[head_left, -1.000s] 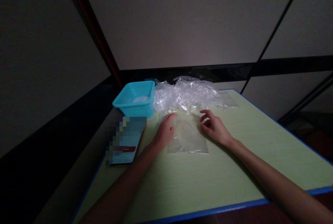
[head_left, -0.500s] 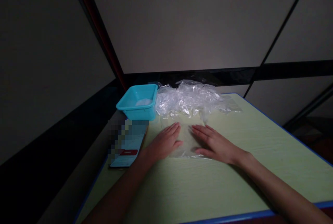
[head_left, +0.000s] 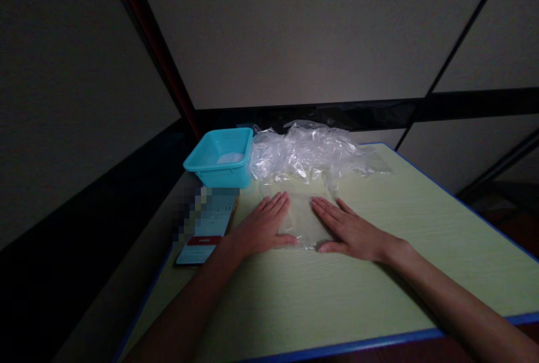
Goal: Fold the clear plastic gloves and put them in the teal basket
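A clear flat plastic bag [head_left: 302,218] lies on the pale green table [head_left: 337,295], just in front of a crumpled heap of clear plastic bags [head_left: 307,152]. My left hand [head_left: 261,228] rests flat on the bag's left side, fingers stretched out and together. My right hand [head_left: 349,231] lies flat on its right side, fingers extended, thumb near the bag's front edge. Neither hand grips anything.
A turquoise plastic tub [head_left: 221,158] with something white inside stands at the back left. A phone [head_left: 206,228] lies by the table's left edge, close to my left wrist. The table has a blue rim; dark walls surround it.
Both hands went from hovering with curled fingers at the bag's far edge to lying flat on it, then slid slightly toward me. The bag looks flatter.
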`<action>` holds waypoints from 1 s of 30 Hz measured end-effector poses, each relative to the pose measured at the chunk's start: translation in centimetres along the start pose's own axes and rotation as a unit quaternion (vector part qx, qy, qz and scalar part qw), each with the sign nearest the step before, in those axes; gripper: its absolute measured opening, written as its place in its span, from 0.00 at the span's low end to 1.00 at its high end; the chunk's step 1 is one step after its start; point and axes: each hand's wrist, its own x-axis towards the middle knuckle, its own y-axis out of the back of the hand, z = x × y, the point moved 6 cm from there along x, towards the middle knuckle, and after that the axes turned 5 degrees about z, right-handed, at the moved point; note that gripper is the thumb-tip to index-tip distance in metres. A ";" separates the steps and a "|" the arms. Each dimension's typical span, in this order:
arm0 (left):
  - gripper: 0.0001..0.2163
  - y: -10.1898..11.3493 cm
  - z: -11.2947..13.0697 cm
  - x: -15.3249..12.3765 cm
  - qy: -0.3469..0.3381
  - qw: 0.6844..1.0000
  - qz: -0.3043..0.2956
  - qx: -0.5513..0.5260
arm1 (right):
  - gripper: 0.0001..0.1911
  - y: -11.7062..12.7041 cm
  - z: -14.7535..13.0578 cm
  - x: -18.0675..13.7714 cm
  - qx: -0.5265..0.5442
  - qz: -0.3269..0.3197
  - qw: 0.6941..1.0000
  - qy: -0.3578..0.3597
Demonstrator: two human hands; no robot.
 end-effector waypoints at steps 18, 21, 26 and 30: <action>0.53 -0.8 -0.7 0.0 0.013 0.999 -0.036 -0.019 | 0.50 -0.5 0.9 -0.3 0.003 -0.014 1.000 -0.023; 0.52 -0.4 -0.6 0.0 0.006 1.000 -0.021 -0.018 | 0.49 -0.4 0.9 -0.3 0.002 -0.005 1.000 -0.018; 0.37 0.9 0.7 0.3 0.005 0.998 0.055 -0.017 | 0.46 0.1 0.5 -0.2 0.003 -0.003 1.000 -0.015; 0.29 1.0 2.4 0.4 -0.021 0.994 0.108 -0.027 | 0.41 0.7 -0.4 0.3 0.001 0.033 0.999 -0.001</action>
